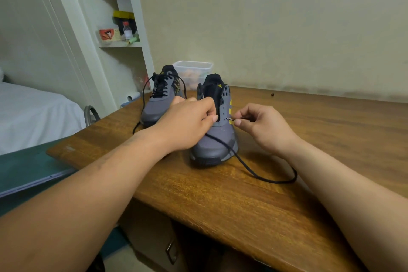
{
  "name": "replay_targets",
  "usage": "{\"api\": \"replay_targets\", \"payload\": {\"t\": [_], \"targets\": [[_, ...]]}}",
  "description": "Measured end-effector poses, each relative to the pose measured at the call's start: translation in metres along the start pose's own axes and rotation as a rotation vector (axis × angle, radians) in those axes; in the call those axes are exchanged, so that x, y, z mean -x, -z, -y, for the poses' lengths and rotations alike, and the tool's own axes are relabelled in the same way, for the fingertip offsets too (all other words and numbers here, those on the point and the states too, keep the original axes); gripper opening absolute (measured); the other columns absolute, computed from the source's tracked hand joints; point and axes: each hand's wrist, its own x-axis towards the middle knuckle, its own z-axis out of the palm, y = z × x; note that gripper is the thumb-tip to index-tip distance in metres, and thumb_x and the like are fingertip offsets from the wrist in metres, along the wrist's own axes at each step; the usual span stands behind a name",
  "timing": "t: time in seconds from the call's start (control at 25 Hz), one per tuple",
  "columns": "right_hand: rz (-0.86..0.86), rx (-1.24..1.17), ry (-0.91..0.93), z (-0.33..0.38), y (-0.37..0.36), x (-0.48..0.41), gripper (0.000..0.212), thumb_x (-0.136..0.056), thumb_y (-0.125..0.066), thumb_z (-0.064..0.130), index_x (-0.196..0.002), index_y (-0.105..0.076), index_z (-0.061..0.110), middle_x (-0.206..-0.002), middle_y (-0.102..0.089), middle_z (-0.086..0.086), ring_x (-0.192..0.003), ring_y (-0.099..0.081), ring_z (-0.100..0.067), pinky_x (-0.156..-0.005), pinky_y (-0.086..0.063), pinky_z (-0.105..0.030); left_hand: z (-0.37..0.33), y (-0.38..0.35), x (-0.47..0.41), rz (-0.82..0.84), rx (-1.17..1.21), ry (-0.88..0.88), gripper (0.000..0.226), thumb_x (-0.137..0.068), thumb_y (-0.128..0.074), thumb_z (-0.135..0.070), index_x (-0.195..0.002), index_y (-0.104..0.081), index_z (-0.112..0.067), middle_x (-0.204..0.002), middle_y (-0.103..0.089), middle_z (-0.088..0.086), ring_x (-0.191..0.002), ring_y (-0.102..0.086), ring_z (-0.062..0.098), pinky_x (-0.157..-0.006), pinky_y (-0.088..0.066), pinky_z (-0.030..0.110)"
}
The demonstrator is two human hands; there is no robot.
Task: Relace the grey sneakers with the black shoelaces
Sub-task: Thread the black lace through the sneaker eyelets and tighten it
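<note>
Before me a brown wooden table point(309, 139) meets a plain beige wall point(265, 17); on my left, white recessed shelves point(120, 44); beyond, a white-sheeted bed point(28, 115).

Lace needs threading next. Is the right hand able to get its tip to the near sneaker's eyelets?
Probably yes: the right hand pinches the lace tip beside the uncovered eyelets.

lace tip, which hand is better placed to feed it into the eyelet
Right, probably. The right hand pinches the lace tip, which points at the eyelets of the near sneaker. The left hand grips that sneaker's upper and looks busy steadying it.
</note>
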Motion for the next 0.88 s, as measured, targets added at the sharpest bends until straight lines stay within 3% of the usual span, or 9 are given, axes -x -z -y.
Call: {"api": "replay_targets", "payload": {"t": [0.12,0.2,0.32,0.44,0.68,0.88], "targets": [[0.0,0.003,0.014,0.0,-0.002,0.001,0.009,-0.098,-0.073,0.017,-0.098,-0.072,0.026,-0.096,-0.072,0.013,-0.09,-0.065,-0.001,-0.077,-0.046,-0.016,-0.005,0.001,-0.009,0.089,0.002,0.075,0.006,-0.106,-0.055,-0.033,-0.102,-0.06,-0.031,-0.08,-0.062,-0.012,-0.084,-0.058,0.012,-0.106,-0.04,0.046],[-0.035,0.007,0.026,0.002,-0.004,0.003,0.007,-0.1,-0.07,0.02,-0.095,-0.071,0.025,-0.094,-0.071,0.014,-0.089,-0.063,0.0,-0.076,-0.045,-0.02,-0.01,-0.001,-0.015,0.084,0.037,0.126,0.003,-0.101,-0.06,-0.033,-0.1,-0.063,-0.034,-0.087,-0.059,-0.014,-0.096,-0.056,0.016,-0.102,-0.044,0.047],[-0.04,0.026,0.051,0.005,-0.008,0.006,0.007,-0.104,-0.064,0.025,-0.101,-0.069,0.022,-0.097,-0.07,0.011,-0.093,-0.064,-0.007,-0.08,-0.051,-0.027,-0.011,-0.009,-0.019,0.042,0.054,0.223,0.007,-0.097,-0.064,-0.032,-0.097,-0.071,-0.033,-0.114,-0.052,-0.009,-0.123,-0.042,0.024,-0.109,-0.039,0.044],[-0.021,0.094,0.108,0.008,-0.011,0.009,0.008,-0.105,-0.06,0.026,-0.104,-0.067,0.021,-0.099,-0.069,0.011,-0.094,-0.063,-0.007,-0.081,-0.051,-0.027,-0.009,-0.016,-0.016,0.019,0.082,0.284,0.013,-0.097,-0.063,-0.031,-0.095,-0.076,-0.035,-0.137,-0.047,-0.012,-0.136,-0.032,0.021,-0.111,-0.028,0.037],[-0.078,0.226,0.144,0.018,-0.012,0.013,0.009,-0.104,-0.058,0.027,-0.098,-0.061,0.021,-0.092,-0.064,0.006,-0.085,-0.059,-0.011,-0.071,-0.049,-0.033,-0.008,-0.02,-0.016,-0.009,0.24,0.313,0.018,-0.1,-0.063,-0.029,-0.092,-0.075,-0.039,-0.127,-0.053,-0.018,-0.127,-0.039,0.02,-0.098,-0.023,0.034],[-0.104,0.305,0.143,0.023,-0.019,0.012,0.011,-0.103,-0.059,0.026,-0.093,-0.059,0.021,-0.09,-0.064,0.004,-0.084,-0.059,-0.018,-0.07,-0.045,-0.035,-0.008,-0.028,-0.012,-0.035,0.271,0.252,0.02,-0.102,-0.06,-0.026,-0.103,-0.067,-0.045,-0.129,-0.054,-0.016,-0.129,-0.042,0.018,-0.101,-0.026,0.035]]}}
